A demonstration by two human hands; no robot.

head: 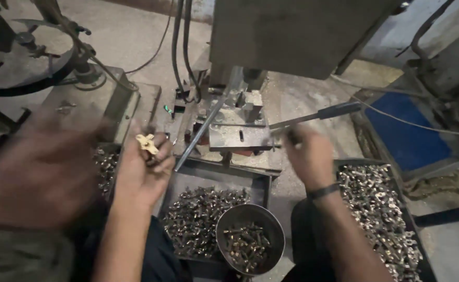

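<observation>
Pinching the small brass fitting [147, 143] between my left hand [143, 172] fingertips, I see the machine's fixture block [239, 137] just right; my right hand [308, 156] grips its lever [313, 116].

Packages, labels, signs, screens: none on view. Nothing visible carries a label or printed face that can be made out, no sign hangs on the machine or the surroundings, and no screen or display shows anywhere in the head view.
</observation>
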